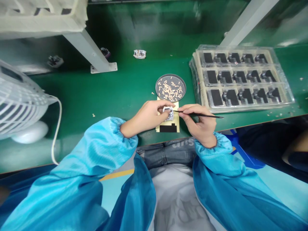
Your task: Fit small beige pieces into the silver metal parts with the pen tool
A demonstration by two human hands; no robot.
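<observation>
My left hand (154, 113) is closed on a small white plastic housing (170, 118), thumb and fingers gripping its left side and top edge. Pinched in my right hand (198, 123) is a pair of thin black tweezers (204, 115), whose tip meets the housing's right side. Details inside the housing are too small to make out. Beneath it lies a pale yellow sheet (177, 123) with a black strip (167, 128) along its near end. Just beyond my hands, a round grey perforated dish (158, 95) holds many tiny beige pieces (171, 90).
Stacked clear trays (243, 84) of black-faced parts stand at the right. A white fan (21, 99) with a cable (57, 128) occupies the left. Another white housing (140, 54) lies farther back, near a metal shelf leg (96, 57). Loose beige bits (93, 115) dot the green table.
</observation>
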